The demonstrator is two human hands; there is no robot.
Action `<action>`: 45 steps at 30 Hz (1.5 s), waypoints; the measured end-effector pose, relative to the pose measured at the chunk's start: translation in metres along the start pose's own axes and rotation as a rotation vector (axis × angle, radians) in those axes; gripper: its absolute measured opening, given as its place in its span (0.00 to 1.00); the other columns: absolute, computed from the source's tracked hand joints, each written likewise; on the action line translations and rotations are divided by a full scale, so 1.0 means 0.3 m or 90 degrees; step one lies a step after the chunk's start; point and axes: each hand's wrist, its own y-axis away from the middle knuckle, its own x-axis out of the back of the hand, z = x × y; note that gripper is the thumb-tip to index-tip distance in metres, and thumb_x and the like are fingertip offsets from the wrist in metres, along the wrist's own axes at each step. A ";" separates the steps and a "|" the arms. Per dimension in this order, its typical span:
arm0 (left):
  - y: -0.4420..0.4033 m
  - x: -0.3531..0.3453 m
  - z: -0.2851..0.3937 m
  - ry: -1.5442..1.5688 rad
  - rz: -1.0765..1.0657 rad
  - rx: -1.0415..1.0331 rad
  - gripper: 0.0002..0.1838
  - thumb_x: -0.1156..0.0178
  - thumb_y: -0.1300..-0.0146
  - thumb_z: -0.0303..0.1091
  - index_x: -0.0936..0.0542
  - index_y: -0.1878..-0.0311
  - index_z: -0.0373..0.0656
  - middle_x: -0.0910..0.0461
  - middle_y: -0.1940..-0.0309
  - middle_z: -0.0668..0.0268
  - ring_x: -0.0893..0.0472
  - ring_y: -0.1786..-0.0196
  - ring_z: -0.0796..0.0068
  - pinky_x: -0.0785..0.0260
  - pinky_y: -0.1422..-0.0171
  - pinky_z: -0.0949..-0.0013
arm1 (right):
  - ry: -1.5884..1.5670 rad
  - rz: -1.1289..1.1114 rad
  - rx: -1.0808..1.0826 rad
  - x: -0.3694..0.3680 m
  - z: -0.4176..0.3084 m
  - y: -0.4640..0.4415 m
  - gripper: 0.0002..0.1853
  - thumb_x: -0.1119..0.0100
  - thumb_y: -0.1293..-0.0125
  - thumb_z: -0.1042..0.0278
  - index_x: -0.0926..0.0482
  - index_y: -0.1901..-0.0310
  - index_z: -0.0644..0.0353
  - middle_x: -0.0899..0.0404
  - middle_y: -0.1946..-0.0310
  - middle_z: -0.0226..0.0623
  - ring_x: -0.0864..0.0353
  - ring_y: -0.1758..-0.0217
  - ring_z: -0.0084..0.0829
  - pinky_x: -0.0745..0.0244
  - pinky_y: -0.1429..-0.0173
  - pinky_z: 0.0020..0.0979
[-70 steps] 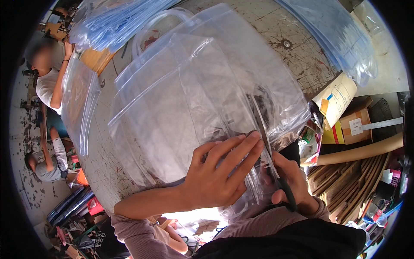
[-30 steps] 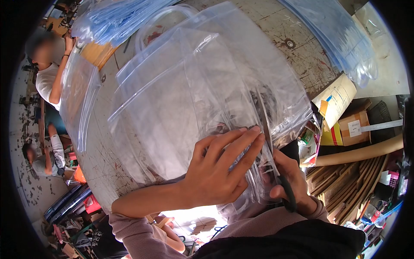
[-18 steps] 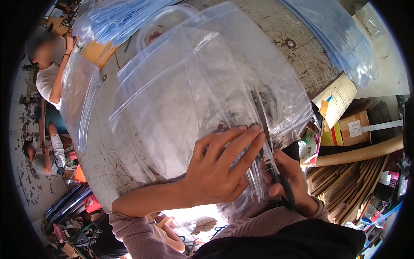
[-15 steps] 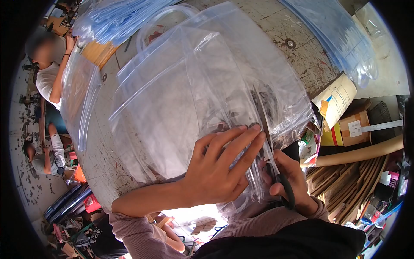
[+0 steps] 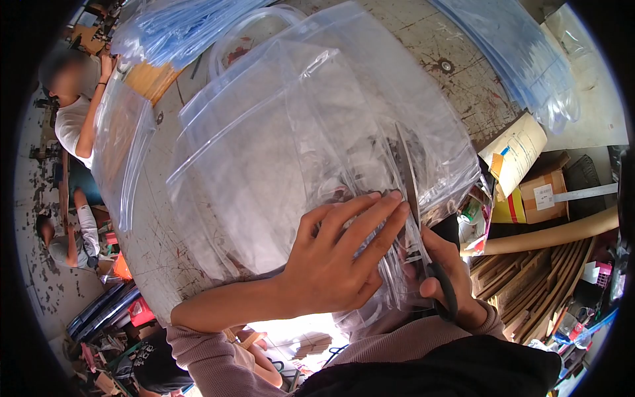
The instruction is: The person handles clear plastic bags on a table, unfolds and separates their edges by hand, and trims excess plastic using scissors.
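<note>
A clear plastic bag (image 5: 245,152) with a looped handle lies flattened across the tabletop in front of me. My left hand (image 5: 347,248) rests on its near right part, fingers stretched out over the plastic and the thumb mostly hidden. Just right of those fingertips, my right hand (image 5: 450,274) is closed around the black handles of a pair of scissors (image 5: 442,291). The long metal blades point away from me along the bag's gathered side folds. Exactly where the blades meet the plastic is hard to make out.
Stacks of bluish plastic pieces (image 5: 185,33) and plastic sheets (image 5: 509,53) lie at the far side. Clear sheets (image 5: 122,145) hang over the table's left edge. A cardboard box (image 5: 546,195) and wooden strips (image 5: 529,284) stand at right. Other people (image 5: 76,119) sit at left.
The scissors and my right hand have shifted slightly to the right, with the blade tips a little farther from me. My left hand has stayed almost still on the bag.
</note>
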 end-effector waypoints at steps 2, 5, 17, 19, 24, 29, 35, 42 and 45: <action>0.000 -0.002 -0.001 -0.009 0.004 -0.001 0.38 0.44 0.68 0.25 0.25 0.42 0.39 0.29 0.41 0.61 0.28 0.43 0.65 0.41 0.46 0.62 | -0.013 0.002 0.003 -0.001 -0.001 0.001 0.37 0.31 0.52 0.37 0.30 0.57 0.66 0.33 0.72 0.25 0.39 0.70 0.15 0.44 0.67 0.19; 0.000 -0.002 -0.001 -0.011 0.005 -0.001 0.38 0.44 0.68 0.25 0.25 0.42 0.39 0.29 0.41 0.62 0.28 0.44 0.65 0.41 0.46 0.62 | -0.024 -0.004 -0.018 0.004 -0.007 0.006 0.38 0.30 0.53 0.37 0.30 0.56 0.66 0.32 0.70 0.25 0.38 0.70 0.15 0.44 0.65 0.19; 0.005 -0.002 0.012 -0.011 -0.006 0.001 0.38 0.45 0.68 0.26 0.25 0.42 0.39 0.31 0.40 0.62 0.29 0.43 0.65 0.41 0.46 0.61 | -0.003 -0.006 0.010 -0.007 -0.019 0.003 0.33 0.34 0.46 0.41 0.30 0.56 0.66 0.34 0.69 0.26 0.39 0.66 0.16 0.44 0.63 0.20; 0.005 -0.004 0.008 -0.009 -0.005 -0.002 0.38 0.45 0.68 0.25 0.25 0.42 0.39 0.31 0.40 0.62 0.29 0.43 0.65 0.41 0.46 0.61 | -0.018 -0.004 0.018 -0.009 -0.012 0.004 0.34 0.34 0.46 0.40 0.31 0.56 0.66 0.36 0.71 0.25 0.40 0.67 0.16 0.44 0.63 0.19; 0.007 -0.004 0.008 -0.002 0.000 -0.004 0.38 0.44 0.69 0.25 0.25 0.42 0.39 0.30 0.40 0.62 0.28 0.44 0.65 0.41 0.46 0.61 | -0.014 -0.016 0.004 -0.002 0.003 0.012 0.34 0.35 0.46 0.38 0.31 0.56 0.66 0.35 0.70 0.25 0.40 0.67 0.16 0.44 0.63 0.19; 0.006 -0.005 0.009 -0.004 0.004 0.002 0.37 0.45 0.67 0.25 0.25 0.43 0.39 0.30 0.40 0.62 0.28 0.44 0.65 0.41 0.45 0.60 | -0.014 0.002 -0.002 -0.018 -0.017 0.011 0.35 0.36 0.46 0.37 0.31 0.56 0.66 0.33 0.68 0.26 0.39 0.65 0.16 0.43 0.62 0.19; 0.010 -0.004 0.016 0.003 -0.015 -0.012 0.37 0.45 0.67 0.26 0.24 0.43 0.41 0.30 0.40 0.62 0.28 0.44 0.65 0.41 0.45 0.59 | 0.007 0.044 0.031 -0.021 -0.018 0.014 0.37 0.38 0.46 0.35 0.31 0.55 0.67 0.31 0.66 0.28 0.37 0.62 0.17 0.40 0.59 0.20; 0.009 -0.003 0.015 -0.006 -0.001 -0.014 0.37 0.44 0.67 0.26 0.24 0.43 0.41 0.30 0.41 0.62 0.28 0.44 0.65 0.41 0.45 0.59 | 0.008 0.017 0.014 -0.004 0.001 0.011 0.37 0.37 0.47 0.34 0.29 0.53 0.66 0.29 0.66 0.28 0.35 0.64 0.16 0.39 0.60 0.18; 0.007 0.005 0.009 -0.009 -0.014 -0.022 0.37 0.44 0.66 0.26 0.26 0.42 0.40 0.31 0.40 0.60 0.28 0.45 0.64 0.41 0.45 0.59 | 0.017 0.011 0.005 0.004 0.003 0.012 0.37 0.37 0.47 0.34 0.29 0.54 0.66 0.28 0.67 0.28 0.34 0.64 0.15 0.39 0.61 0.18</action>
